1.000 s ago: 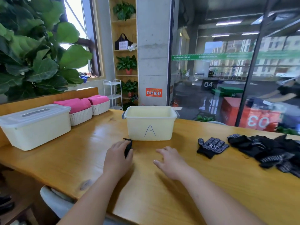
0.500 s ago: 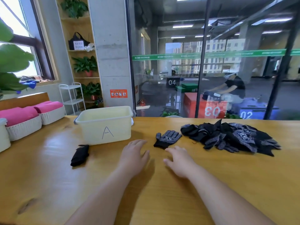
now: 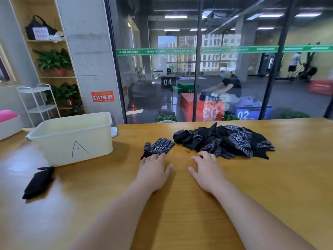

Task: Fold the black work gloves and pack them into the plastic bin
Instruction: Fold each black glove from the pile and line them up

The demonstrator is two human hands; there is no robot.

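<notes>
Lying limp at the spread fingers of the left hand [image 3: 154,170], the black dot-palmed knitted work glove [image 3: 159,147] looks light and floppy, best pinched by its cuff; the right hand [image 3: 207,170] is spread too

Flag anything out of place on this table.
One folded glove lies on the table in front of the bin, not inside it. The pile to the right is a loose, unfolded heap.
</notes>
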